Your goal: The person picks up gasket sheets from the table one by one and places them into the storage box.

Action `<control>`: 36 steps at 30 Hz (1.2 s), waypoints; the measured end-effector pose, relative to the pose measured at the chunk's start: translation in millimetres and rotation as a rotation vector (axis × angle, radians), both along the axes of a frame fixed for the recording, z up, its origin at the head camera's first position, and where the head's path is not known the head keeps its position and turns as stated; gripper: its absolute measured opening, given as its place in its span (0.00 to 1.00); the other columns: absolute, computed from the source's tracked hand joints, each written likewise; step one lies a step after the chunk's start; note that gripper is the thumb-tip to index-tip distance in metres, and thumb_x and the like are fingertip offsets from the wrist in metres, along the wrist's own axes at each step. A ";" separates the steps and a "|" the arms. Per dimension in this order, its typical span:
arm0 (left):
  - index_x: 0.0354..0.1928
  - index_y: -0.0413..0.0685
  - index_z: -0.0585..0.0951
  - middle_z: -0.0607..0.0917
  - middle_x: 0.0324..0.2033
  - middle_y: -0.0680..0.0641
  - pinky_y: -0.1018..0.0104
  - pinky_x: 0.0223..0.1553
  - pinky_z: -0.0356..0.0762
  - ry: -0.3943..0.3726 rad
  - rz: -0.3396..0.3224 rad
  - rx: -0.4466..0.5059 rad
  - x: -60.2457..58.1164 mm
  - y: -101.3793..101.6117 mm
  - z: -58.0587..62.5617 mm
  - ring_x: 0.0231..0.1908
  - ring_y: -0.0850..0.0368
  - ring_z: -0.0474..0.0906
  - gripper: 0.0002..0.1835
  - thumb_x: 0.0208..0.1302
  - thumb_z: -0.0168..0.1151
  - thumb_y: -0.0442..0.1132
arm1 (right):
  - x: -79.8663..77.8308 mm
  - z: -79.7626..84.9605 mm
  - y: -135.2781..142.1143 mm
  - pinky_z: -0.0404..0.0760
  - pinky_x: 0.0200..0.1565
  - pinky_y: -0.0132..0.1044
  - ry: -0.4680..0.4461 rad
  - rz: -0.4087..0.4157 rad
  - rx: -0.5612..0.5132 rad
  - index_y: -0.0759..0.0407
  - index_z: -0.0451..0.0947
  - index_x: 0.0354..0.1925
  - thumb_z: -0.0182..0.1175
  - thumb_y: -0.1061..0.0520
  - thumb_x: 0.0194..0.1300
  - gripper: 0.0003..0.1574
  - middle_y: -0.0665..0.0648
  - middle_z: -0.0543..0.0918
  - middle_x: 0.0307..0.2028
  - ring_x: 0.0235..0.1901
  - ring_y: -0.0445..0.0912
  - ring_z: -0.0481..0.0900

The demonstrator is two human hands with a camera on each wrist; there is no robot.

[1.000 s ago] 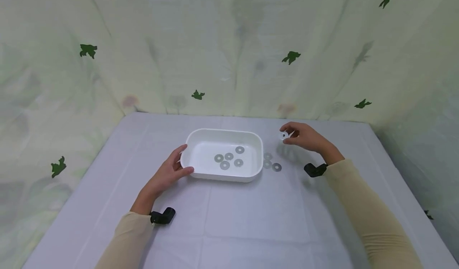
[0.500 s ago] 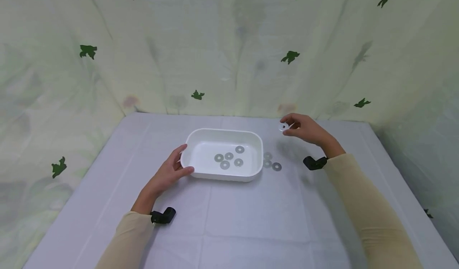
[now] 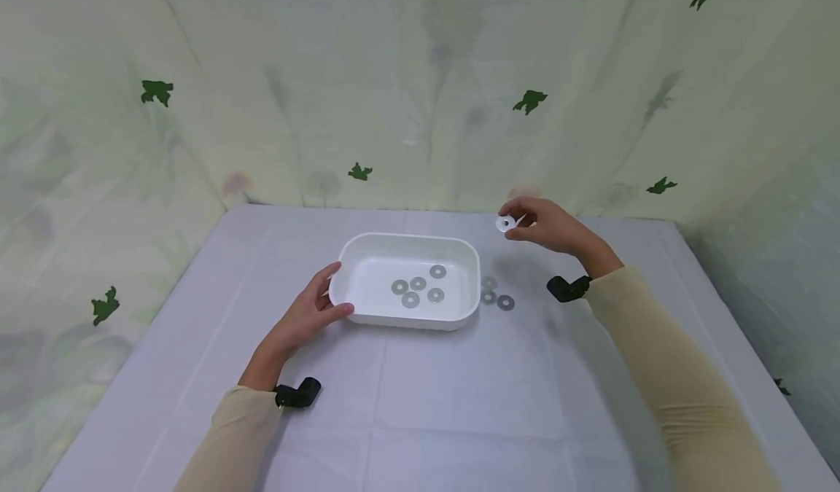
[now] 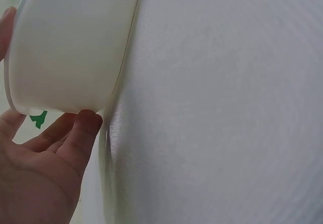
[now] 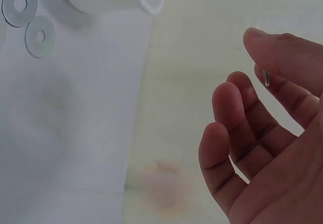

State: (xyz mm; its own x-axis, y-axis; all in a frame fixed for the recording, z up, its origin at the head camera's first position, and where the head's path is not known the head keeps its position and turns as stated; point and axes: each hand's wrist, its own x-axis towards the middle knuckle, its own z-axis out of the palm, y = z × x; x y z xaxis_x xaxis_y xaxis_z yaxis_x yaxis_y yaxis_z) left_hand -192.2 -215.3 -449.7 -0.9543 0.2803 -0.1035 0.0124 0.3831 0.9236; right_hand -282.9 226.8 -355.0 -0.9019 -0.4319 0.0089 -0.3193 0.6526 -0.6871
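A white rectangular tray [image 3: 420,318] with rounded corners lies on the table, and several flat metal washers [image 3: 417,283] lie spread inside it. My left hand [image 3: 303,323] holds the tray's left end, thumb and index finger at the rim. In the left wrist view, fingertips [image 4: 87,120] touch the tray's outer wall [image 4: 65,57]. Raised above the table, to the right of and beyond the tray, my right hand [image 3: 553,227] pinches one washer [image 3: 504,224] between thumb and fingers. Only a thin edge of that washer [image 5: 266,77] shows in the right wrist view.
Three loose washers [image 3: 505,303] lie on the cloth against or near the tray's right side. A white cloth [image 3: 459,397] covers the table. Behind it hangs a pale curtain [image 3: 407,113] with green leaf-like shapes.
My right hand has risen away from the tabletop and then shifted slightly left with the pinched washer. The left hand and the tray stay in place.
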 end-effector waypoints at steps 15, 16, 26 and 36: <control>0.79 0.52 0.46 0.57 0.76 0.34 0.84 0.49 0.71 0.006 0.001 0.019 1.4 -3.5 -2.3 0.72 0.34 0.62 0.49 0.65 0.67 0.40 | -5.3 4.4 -30.0 0.78 0.49 0.42 -0.011 0.102 -0.023 0.60 0.75 0.59 0.64 0.57 0.66 0.24 0.61 0.80 0.51 0.47 0.52 0.79; 0.79 0.52 0.46 0.57 0.76 0.34 0.84 0.49 0.71 0.006 0.002 0.019 1.6 -3.5 -2.2 0.72 0.34 0.62 0.49 0.65 0.67 0.40 | -5.3 3.1 -32.5 0.78 0.49 0.42 -0.019 0.103 -0.020 0.59 0.75 0.59 0.64 0.57 0.66 0.24 0.61 0.80 0.52 0.47 0.52 0.79; 0.79 0.52 0.46 0.56 0.76 0.34 0.84 0.48 0.72 0.009 -0.004 0.036 -0.1 -2.8 -2.8 0.72 0.34 0.63 0.49 0.64 0.67 0.40 | -3.9 -5.4 -60.8 0.80 0.51 0.44 -0.068 0.152 -0.046 0.57 0.75 0.58 0.65 0.58 0.65 0.23 0.60 0.81 0.52 0.48 0.53 0.80; 0.79 0.54 0.46 0.55 0.76 0.36 0.83 0.49 0.72 0.004 0.001 0.016 -0.8 -1.6 -3.4 0.72 0.35 0.62 0.49 0.64 0.68 0.41 | -3.2 -14.7 -68.3 0.80 0.50 0.44 -0.092 0.165 -0.047 0.57 0.76 0.59 0.65 0.57 0.65 0.24 0.59 0.81 0.52 0.49 0.53 0.80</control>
